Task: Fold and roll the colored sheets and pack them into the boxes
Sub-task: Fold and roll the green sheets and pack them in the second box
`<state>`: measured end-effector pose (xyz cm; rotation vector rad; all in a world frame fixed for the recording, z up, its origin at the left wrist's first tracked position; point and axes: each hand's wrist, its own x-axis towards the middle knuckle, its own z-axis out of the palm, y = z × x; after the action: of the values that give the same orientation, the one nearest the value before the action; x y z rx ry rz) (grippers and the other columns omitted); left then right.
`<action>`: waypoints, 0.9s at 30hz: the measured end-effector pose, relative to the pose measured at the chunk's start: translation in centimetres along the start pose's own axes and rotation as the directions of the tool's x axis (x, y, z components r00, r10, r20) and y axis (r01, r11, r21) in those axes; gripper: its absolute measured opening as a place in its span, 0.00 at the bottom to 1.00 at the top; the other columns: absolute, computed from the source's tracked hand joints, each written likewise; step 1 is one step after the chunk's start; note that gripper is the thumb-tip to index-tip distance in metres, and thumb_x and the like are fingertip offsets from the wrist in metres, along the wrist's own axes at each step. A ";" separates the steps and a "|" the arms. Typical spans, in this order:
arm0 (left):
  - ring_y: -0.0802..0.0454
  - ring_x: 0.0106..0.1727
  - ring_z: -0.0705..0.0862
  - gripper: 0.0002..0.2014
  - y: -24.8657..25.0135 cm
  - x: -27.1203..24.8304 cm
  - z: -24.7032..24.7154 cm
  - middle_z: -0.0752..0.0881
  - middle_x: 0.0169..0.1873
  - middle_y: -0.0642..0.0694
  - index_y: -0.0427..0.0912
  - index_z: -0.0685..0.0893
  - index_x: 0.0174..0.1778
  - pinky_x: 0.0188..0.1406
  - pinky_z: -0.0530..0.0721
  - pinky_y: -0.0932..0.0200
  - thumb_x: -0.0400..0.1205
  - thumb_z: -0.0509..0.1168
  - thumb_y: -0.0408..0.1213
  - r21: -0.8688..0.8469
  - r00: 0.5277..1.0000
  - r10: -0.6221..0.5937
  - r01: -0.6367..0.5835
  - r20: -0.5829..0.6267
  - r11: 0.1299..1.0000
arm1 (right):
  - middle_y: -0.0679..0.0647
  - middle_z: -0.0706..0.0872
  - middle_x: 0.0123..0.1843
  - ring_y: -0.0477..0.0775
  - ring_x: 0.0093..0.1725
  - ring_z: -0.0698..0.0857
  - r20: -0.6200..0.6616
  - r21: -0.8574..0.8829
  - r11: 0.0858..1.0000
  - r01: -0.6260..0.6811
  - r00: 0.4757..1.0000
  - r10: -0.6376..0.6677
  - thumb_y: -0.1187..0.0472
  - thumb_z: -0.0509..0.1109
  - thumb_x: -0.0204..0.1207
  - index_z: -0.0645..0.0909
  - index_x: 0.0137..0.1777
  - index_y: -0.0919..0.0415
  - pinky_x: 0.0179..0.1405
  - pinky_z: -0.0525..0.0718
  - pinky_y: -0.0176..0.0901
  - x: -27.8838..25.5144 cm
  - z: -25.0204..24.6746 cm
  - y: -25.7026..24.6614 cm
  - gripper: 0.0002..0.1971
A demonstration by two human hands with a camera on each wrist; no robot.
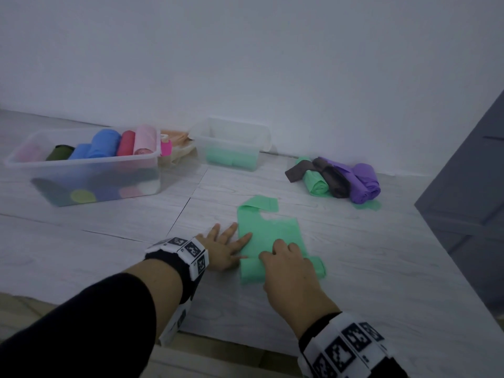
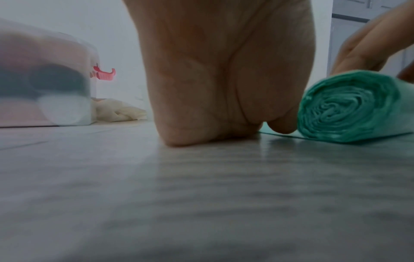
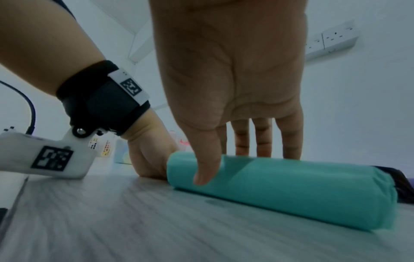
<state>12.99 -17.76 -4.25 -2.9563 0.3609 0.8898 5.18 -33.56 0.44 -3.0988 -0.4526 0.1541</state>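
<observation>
- A green sheet [image 1: 268, 236] lies on the pale wood-grain floor [image 1: 109, 241], its near end wound into a roll [image 1: 252, 271] and its far end flat, with a folded flap pointing toward the wall.
- The right hand [image 1: 291, 271] sits on top of the roll, thumb curled over its near face and fingers reaching over the far side, gripping it.
- The left hand [image 1: 222, 246] lies flat at the sheet's left edge, fingers spread and straight; its forefinger rests on the green, its palm on the floor, just beside the roll's end.
- From the left wrist, the roll's end [image 2: 345, 108] shows as a tight spiral.
- Well beyond, a clear box [image 1: 229, 145] against the wall holds green rolls.
- Left of it, a larger clear box [image 1: 81, 165] holds rolls in blue, red, pink and dark green.
- Crumpled cream sheets [image 1: 180, 151] lie between the two boxes.
- To the right, near the wall, a pile [image 1: 338, 178] of green, brown and purple rolls sits on the floor.
- A grey cabinet [image 1: 469, 208] stands at far right.
</observation>
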 end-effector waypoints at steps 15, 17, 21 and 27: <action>0.40 0.83 0.34 0.31 -0.3 0.7 0.6 0.29 0.81 0.55 0.72 0.33 0.77 0.78 0.45 0.34 0.82 0.42 0.66 -0.038 0.999 -0.003 0.001 -0.033 0.999 | 0.53 0.76 0.64 0.58 0.63 0.74 0.095 0.012 1.000 -0.018 0.995 0.017 0.66 0.62 0.78 0.71 0.67 0.52 0.58 0.75 0.52 0.1 -0.6 0.8 0.19; 0.41 0.83 0.34 0.31 -0.4 0.7 0.6 0.30 0.81 0.56 0.72 0.34 0.77 0.78 0.44 0.34 0.82 0.43 0.67 -0.056 0.999 -0.018 0.015 -0.047 0.998 | 0.53 0.77 0.63 0.58 0.63 0.74 0.096 0.024 1.000 -0.016 0.995 0.013 0.65 0.64 0.78 0.72 0.67 0.52 0.57 0.75 0.52 0.1 -0.5 1.1 0.19; 0.40 0.83 0.40 0.31 0.5 0.3 0.7 0.35 0.82 0.55 0.71 0.39 0.79 0.78 0.48 0.33 0.82 0.45 0.67 -0.050 0.994 -0.063 0.058 -0.086 0.997 | 0.51 0.77 0.65 0.57 0.65 0.73 0.121 0.100 0.995 -0.024 0.993 0.012 0.60 0.69 0.77 0.73 0.69 0.46 0.61 0.73 0.51 0.2 -0.7 2.1 0.21; 0.40 0.75 0.61 0.23 2.3 1.0 -3.7 0.61 0.76 0.44 0.62 0.61 0.79 0.73 0.61 0.46 0.86 0.48 0.57 -0.053 0.985 -0.078 0.070 -0.157 0.996 | 0.50 0.78 0.64 0.55 0.64 0.74 0.102 0.123 0.992 -0.004 0.995 -0.008 0.59 0.71 0.77 0.74 0.70 0.45 0.59 0.73 0.51 0.2 -0.3 2.5 0.22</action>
<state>15.26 -20.62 -1.58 -3.0706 0.2356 0.6659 6.14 -35.91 0.68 -2.9789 -0.4304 0.3297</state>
